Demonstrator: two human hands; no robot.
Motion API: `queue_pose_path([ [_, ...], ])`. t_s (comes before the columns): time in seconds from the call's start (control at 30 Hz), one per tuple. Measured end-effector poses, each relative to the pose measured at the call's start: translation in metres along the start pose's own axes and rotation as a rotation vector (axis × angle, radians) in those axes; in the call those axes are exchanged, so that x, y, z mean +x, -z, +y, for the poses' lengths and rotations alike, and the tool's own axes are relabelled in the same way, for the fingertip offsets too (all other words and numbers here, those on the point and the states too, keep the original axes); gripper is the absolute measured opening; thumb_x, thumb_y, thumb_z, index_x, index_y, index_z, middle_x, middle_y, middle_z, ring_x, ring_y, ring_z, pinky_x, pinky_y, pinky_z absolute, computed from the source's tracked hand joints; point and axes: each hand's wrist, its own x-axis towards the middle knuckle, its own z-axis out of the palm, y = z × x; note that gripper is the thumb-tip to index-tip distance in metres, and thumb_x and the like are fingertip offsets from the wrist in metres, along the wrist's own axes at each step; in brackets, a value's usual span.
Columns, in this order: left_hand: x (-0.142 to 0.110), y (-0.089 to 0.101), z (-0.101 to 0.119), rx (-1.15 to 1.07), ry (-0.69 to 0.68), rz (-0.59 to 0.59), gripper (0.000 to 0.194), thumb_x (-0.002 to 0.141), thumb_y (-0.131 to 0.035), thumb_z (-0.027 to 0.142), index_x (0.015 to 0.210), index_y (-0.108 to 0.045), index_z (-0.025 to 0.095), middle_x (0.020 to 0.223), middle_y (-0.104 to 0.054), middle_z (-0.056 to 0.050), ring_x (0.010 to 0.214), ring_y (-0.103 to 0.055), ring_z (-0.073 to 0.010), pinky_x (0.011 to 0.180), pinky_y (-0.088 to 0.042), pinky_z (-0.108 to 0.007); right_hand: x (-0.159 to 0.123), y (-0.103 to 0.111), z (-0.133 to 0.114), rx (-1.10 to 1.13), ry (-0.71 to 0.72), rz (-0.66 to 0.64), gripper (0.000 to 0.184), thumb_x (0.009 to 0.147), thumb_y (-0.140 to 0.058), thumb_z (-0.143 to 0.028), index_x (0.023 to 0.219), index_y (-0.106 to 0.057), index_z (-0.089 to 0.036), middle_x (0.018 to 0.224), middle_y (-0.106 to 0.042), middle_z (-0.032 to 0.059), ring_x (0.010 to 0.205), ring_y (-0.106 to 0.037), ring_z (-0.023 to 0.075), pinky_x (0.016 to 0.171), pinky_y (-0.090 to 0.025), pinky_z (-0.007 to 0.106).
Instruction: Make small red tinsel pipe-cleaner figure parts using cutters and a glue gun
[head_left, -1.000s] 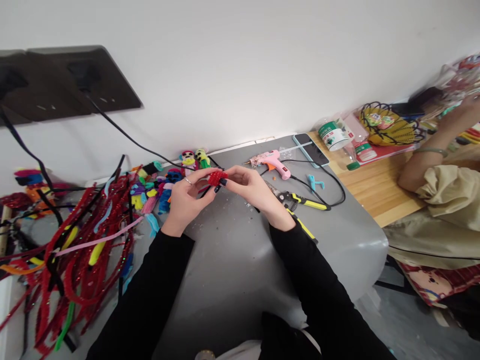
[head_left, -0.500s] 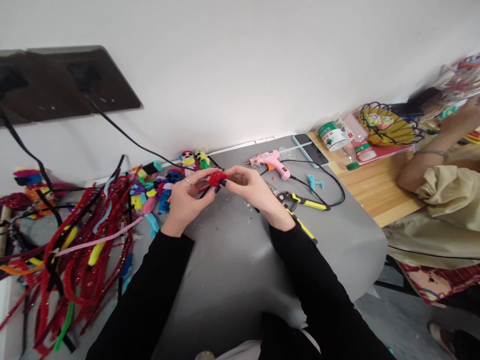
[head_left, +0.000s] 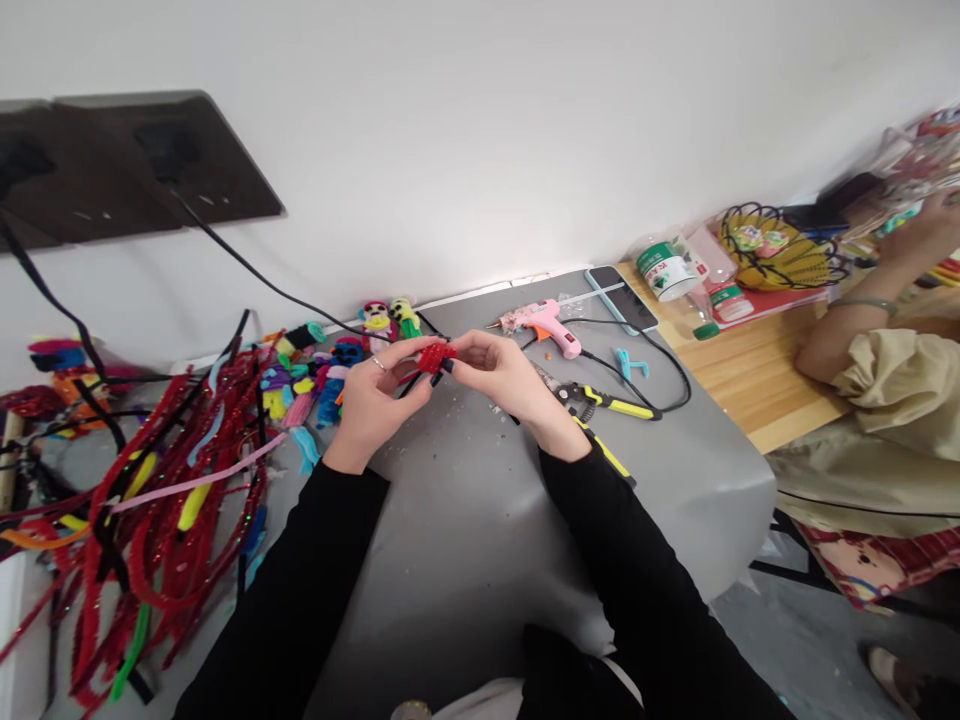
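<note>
Above the grey table [head_left: 450, 540], a small coiled piece of red pipe cleaner [head_left: 433, 357] is pinched between both sets of fingertips. My left hand [head_left: 379, 400] grips its left side, thumb below and forefinger above. From the right, my right hand [head_left: 506, 380] closes thumb and fingers on the same piece. A dark strip shows under the left fingers; I cannot make out whether it belongs to the coil. Small pipe-cleaner figures [head_left: 377, 322] stand behind my left hand. Beyond the right hand lies a pink glue gun [head_left: 546, 322], with yellow-and-black pliers [head_left: 607, 402] nearer the wrist.
Loose red pipe cleaners [head_left: 165, 510] cover the table's left side. A phone [head_left: 622, 298] lies at the back, near the glue gun's looping cable. Plastic bottles [head_left: 667, 270] and a wire basket [head_left: 784, 250] occupy the wooden table, where another person's arm [head_left: 855, 300] rests. A socket panel [head_left: 165, 160] is on the wall.
The red coil has turned slightly between my fingertips. Both hands stay in nearly the same place. At the far right, the other person's hand has shifted a little.
</note>
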Motion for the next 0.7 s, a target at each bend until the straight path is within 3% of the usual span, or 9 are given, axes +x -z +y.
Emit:
queue_pose_path([
  [0.43, 0.000, 0.004, -0.006, -0.046, -0.013, 0.017, 0.040, 0.087, -0.082, 0.030, 0.124, -0.080, 0.016, 0.125, -0.083, -0.012, 0.114, -0.081, -0.0284, 0.104, -0.068, -0.039, -0.005, -0.005, -0.015, 0.040, -0.065, 0.032, 0.019, 0.088, -0.074, -0.035, 0.098, -0.078, -0.020, 0.100, -0.081, 0.0023, 0.099, -0.074, 0.0174, 0.100, -0.055, 0.031],
  [0.7, 0.000, 0.004, -0.008, -0.109, -0.025, 0.032, 0.044, 0.089, -0.085, 0.032, 0.130, -0.078, 0.017, 0.127, -0.082, -0.014, 0.114, -0.081, -0.0269, 0.101, -0.068, -0.037, -0.003, -0.006, -0.010, 0.081, -0.057, 0.042, 0.019, 0.088, -0.074, -0.035, 0.100, -0.077, -0.021, 0.102, -0.080, 0.0025, 0.099, -0.075, 0.0178, 0.101, -0.059, 0.033],
])
